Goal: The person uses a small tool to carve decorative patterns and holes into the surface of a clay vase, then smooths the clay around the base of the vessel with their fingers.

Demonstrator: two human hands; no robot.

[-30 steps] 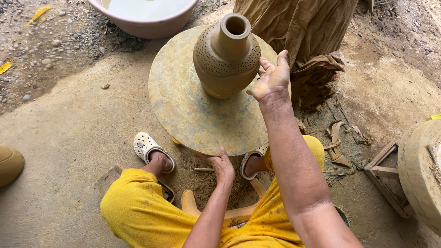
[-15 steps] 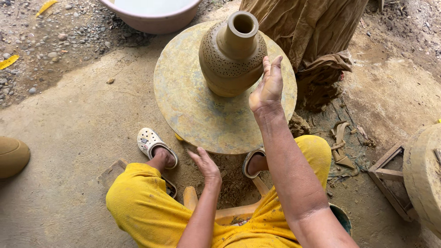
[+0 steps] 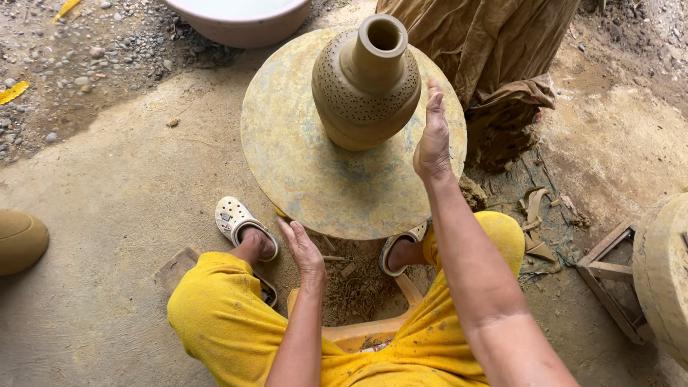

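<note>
1. Nearest: the person's knees in yellow trousers point(image 3: 215, 315), seated low on an orange stool point(image 3: 358, 333). Both forearms run up out of the bottom of the frame.
2. Left hand point(image 3: 302, 247): empty, palm down, fingers loosely together and slightly curled. It hovers just below the near edge of the round wheel point(image 3: 301, 165); I can't tell whether the fingertips touch the rim.
3. Feet: a white clog point(image 3: 240, 221) on the left and a second clog point(image 3: 401, 247) under the wheel's near edge. Clay scraps point(image 3: 351, 283) lie on the ground between them.
4. Right hand point(image 3: 433, 140): flat and upright, fingers straight and closed together, thumb tucked in, holding nothing. It stands over the right part of the wheel.
5. Key relation: the clay vase point(image 3: 367, 86) lies just left of the right palm, which faces its belly. There's a narrow gap and no visible contact. The right hand is clearly the nearer one; the left is well apart, on the near side of the wheel.
6. Vase: stands upright at about the wheel's centre, long axis vertical, open mouth up. Narrow neck, wide shoulder pricked with rows of small holes, smooth lower body.
7. Beyond the wheel: a brown cloth point(image 3: 494, 50) draped at the far right and a pale basin point(image 3: 244, 21) at the top edge.
8. Right edge: a wooden frame point(image 3: 609, 276) next to a round clay-coloured block point(image 3: 663, 265).
</note>
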